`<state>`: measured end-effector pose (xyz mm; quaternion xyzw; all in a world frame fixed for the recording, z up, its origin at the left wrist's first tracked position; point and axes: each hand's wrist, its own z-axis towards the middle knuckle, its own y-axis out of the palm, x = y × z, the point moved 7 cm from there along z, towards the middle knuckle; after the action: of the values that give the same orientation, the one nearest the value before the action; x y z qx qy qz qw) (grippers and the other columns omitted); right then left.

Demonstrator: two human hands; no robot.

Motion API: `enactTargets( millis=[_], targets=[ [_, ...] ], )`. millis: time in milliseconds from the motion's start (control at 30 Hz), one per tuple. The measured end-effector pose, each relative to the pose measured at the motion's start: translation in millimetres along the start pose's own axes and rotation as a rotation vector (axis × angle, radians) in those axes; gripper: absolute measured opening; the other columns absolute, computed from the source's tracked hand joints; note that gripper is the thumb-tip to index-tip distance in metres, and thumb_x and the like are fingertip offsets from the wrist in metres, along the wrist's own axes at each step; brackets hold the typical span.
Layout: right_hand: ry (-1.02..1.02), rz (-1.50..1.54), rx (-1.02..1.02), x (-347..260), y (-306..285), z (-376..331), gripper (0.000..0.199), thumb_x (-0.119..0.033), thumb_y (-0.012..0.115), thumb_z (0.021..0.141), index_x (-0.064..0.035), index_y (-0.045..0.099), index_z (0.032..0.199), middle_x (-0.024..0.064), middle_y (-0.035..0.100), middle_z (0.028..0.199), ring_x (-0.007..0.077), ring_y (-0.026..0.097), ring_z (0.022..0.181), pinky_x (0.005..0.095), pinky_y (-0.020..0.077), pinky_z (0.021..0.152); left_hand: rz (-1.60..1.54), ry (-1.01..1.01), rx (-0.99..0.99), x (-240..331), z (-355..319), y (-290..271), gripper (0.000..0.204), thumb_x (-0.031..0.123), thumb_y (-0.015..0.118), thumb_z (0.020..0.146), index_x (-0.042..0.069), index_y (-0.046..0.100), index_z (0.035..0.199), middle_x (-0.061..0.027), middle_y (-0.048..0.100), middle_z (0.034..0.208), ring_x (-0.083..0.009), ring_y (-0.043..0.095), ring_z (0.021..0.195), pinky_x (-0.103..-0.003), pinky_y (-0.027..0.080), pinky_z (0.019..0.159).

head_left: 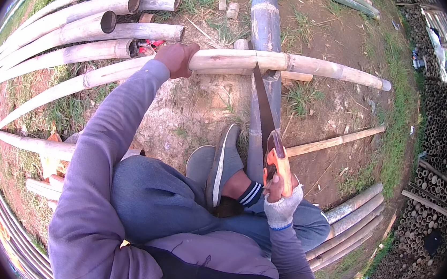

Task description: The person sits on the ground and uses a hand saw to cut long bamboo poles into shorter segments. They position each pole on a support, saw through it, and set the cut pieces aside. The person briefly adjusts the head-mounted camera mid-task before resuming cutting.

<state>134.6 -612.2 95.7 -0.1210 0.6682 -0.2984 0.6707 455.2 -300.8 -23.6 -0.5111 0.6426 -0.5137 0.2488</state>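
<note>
1. Bare earth [166, 118] with patches of grass spreads under the work; pale bamboo poles [93, 8] lie at the far left, and a tall stack of bamboo [445, 128] lines the right edge.
2. Across a thick grey pole [264, 20] lies a light bamboo culm [316, 66], running left to right on the far side of the person's shoes [224, 161].
3. Left hand [176, 61]: bare, its fingers clamped over the light bamboo culm, left of the saw.
4. Right hand [282, 199]: in a pale glove, its fingers closed around the orange handle [280, 164] of the hand saw [265, 103].
5. Where the blade meets the culm, a thin dark line crosses it; how deep that goes is hard to tell from this angle.
6. Round rests on round, so a slack left grip could let the culm roll and pinch the blade.
7. Its unsupported right end could sag and splinter the wall.
8. A blade that jumps sideways could reach the bare left hand.
</note>
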Motion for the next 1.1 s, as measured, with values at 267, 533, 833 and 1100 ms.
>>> enactTargets(
  millis=[267,533,833,1100],
  targets=[
    [0.062,-0.028,0.161,-11.2,60.9,142.1,0.034,-0.027,0.069,0.105,0.0041,0.067,0.092,0.0195,0.066,0.075,0.0315,0.064,0.067,0.0435,0.0496,0.066,0.015,0.071,0.055,10.7,8.3,-8.7,0.055,0.029,0.086,0.079,0.018,0.058,0.125,-0.0156,0.077,0.108,-0.0404,0.075,0.104,-0.054,0.059,0.089],
    [0.070,0.061,0.048,-5.5,4.5,13.2,0.033,-0.030,0.064,0.107,0.0024,0.069,0.101,0.0068,0.062,0.065,0.0121,0.060,0.052,0.0314,0.0462,0.051,0.007,-0.001,0.029,5.9,-0.4,-10.9,0.054,0.023,0.086,0.076,0.015,0.060,0.122,-0.0175,0.077,0.103,-0.0409,0.074,0.101,-0.053,0.058,0.088],
    [0.012,-0.013,0.122,-11.4,42.0,95.1,0.035,-0.030,0.071,0.103,0.0046,0.068,0.097,0.0186,0.069,0.078,0.0275,0.069,0.070,0.0384,0.0518,0.065,0.040,0.043,0.014,9.1,7.5,-10.4,0.060,0.028,0.087,0.078,0.017,0.057,0.129,-0.0189,0.078,0.108,-0.0425,0.075,0.103,-0.054,0.059,0.090],
    [0.011,-0.094,0.131,-4.5,42.4,101.3,0.029,-0.024,0.066,0.106,0.0030,0.070,0.096,0.0177,0.067,0.074,0.0313,0.067,0.067,0.0398,0.0514,0.065,0.049,0.013,-0.028,18.1,8.4,-17.2,0.055,0.029,0.087,0.079,0.016,0.059,0.124,-0.0192,0.077,0.107,-0.0423,0.075,0.103,-0.053,0.059,0.091]
  ],
)
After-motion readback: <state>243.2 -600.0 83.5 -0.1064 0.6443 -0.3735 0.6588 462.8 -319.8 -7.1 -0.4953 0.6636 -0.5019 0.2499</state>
